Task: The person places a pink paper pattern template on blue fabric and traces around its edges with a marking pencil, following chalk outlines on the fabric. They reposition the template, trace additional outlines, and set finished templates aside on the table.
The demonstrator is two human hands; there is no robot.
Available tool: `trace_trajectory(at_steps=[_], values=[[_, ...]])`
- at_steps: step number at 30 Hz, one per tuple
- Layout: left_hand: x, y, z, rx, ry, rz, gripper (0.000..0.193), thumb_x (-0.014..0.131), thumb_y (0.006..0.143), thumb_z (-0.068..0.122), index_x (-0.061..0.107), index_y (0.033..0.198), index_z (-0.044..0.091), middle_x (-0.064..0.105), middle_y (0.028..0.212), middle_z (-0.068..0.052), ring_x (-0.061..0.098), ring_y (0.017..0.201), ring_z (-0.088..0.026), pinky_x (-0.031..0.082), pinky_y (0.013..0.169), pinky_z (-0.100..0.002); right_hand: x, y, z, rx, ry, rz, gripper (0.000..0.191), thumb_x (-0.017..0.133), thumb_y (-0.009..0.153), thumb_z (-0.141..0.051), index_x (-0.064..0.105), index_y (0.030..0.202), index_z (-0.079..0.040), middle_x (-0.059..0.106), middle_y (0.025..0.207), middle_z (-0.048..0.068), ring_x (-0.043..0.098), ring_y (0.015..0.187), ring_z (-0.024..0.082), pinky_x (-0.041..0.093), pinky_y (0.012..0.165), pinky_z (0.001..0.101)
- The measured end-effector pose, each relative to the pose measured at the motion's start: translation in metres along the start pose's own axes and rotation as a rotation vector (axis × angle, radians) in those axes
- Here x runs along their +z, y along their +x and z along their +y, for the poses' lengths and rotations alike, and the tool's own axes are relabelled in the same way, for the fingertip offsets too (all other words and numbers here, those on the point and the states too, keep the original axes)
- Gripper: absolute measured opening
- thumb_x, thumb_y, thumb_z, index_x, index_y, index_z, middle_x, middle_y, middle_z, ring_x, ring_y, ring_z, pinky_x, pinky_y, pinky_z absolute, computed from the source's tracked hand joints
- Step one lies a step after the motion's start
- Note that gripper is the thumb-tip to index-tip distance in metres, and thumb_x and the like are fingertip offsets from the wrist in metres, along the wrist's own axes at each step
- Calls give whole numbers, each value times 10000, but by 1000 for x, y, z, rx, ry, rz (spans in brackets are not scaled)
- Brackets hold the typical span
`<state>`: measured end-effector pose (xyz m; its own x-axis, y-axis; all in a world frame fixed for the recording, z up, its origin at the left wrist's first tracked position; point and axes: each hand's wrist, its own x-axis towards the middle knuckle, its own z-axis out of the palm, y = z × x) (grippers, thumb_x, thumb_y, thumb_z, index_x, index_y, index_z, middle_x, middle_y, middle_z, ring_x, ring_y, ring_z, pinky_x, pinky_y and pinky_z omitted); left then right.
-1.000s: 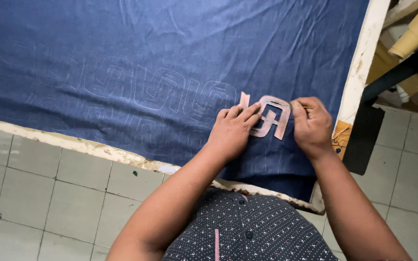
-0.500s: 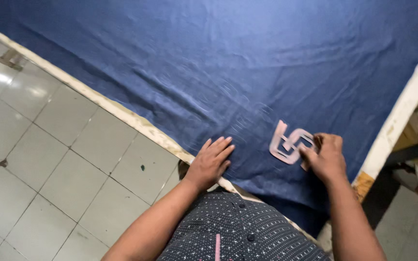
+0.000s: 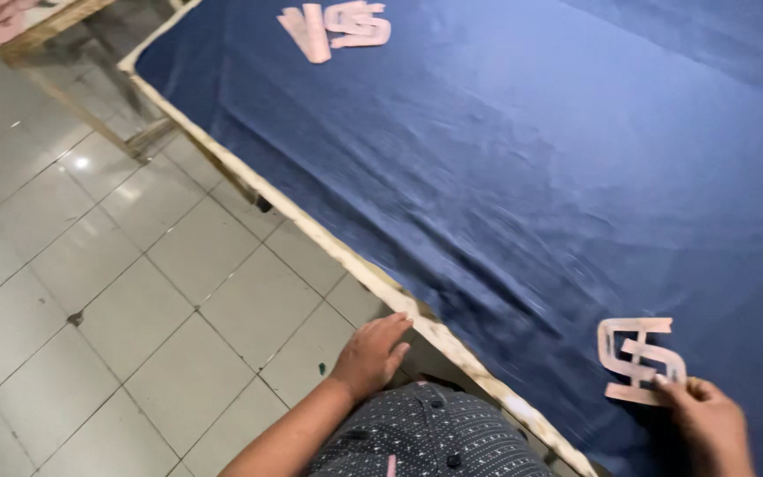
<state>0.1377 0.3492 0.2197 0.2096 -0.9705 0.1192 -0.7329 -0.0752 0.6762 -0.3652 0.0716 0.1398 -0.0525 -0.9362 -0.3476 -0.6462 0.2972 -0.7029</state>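
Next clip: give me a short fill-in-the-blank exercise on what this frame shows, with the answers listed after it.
1. The right hand touches a pink cardboard cutout that lies on the ____ cloth.
2. The left hand rests at the ____ of the table, off the cloth.
3. More pink cutouts lie at the far end of the cloth, ____ in number.
4. Beside the table, the floor is covered in pale ____.

Missing words: blue; edge; two; tiles
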Motion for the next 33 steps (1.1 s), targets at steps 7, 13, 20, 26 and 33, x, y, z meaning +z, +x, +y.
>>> trace_trajectory(at_steps=[7, 13, 20, 26, 33], values=[[-151, 0, -130, -194, -11, 44, 379, 650, 937, 216, 643, 1285, 66, 656, 1337, -156, 612, 1231, -352, 467, 1033, -447, 248, -44, -221, -190, 90, -204, 316, 693, 968, -230, 707, 1150, 28, 699, 804, 71, 614, 688, 155, 493, 658, 315], [-218, 44, -214, -355, -89, -5, 405, 647, 924, 228, 631, 1291, 56, 662, 1325, -145, 636, 1187, -345, 505, 999, -417, 364, -24, -389, -301, 143, -356, 306, 674, 951, -187, 692, 1187, 7, 713, 856, 36, 620, 726, 127, 491, 677, 294], [-314, 149, -377, -411, -33, 50, 386, 629, 919, 220, 641, 1263, 44, 675, 1285, -155, 643, 1164, -354, 510, 982, -432, 561, 75, -567, -371, 192, -466, 285, 666, 964, -162, 711, 1188, 8, 713, 868, 65, 603, 722, 124, 478, 672, 285], [-415, 278, -499, -420, -6, 59, 369, 626, 921, 203, 648, 1255, 50, 679, 1275, -147, 634, 1165, -351, 503, 972, -441, 732, 131, -749, -332, 194, -550, 288, 645, 953, -145, 700, 1194, 2, 724, 870, 48, 640, 730, 125, 505, 654, 288], [-437, 368, -573, -225, 53, 136, 340, 647, 929, 168, 666, 1245, 44, 648, 1347, -139, 593, 1233, -332, 407, 1061, -481, 812, 129, -814, -269, 230, -569, 328, 601, 967, -132, 686, 1269, -36, 738, 932, 20, 649, 765, 92, 494, 647, 262]])
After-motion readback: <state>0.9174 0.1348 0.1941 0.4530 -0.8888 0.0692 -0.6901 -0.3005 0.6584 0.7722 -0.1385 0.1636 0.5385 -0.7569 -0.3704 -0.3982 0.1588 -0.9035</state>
